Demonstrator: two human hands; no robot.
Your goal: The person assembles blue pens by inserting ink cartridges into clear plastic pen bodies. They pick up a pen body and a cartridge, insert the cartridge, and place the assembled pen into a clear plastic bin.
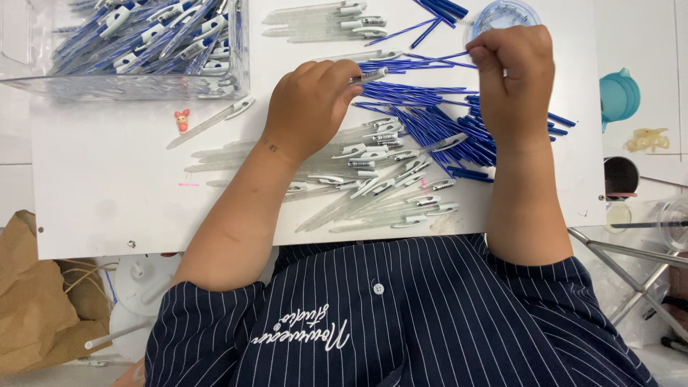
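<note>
View from the head camera, looking down on a white work board. We see the left hand curled shut around a clear pen barrel, whose clip end juts out from between thumb and forefinger toward the right. The right hand is closed in a loose fist, its fingertips pinching one thin blue refill that runs leftward to meet the barrel's end. We note that barrel and refill lie in the gap between the two hands, just above the heap of blue refills. Below the hands lies a spread of empty clear barrels. A clear bin of assembled pens stands at the board's far left corner.
</note>
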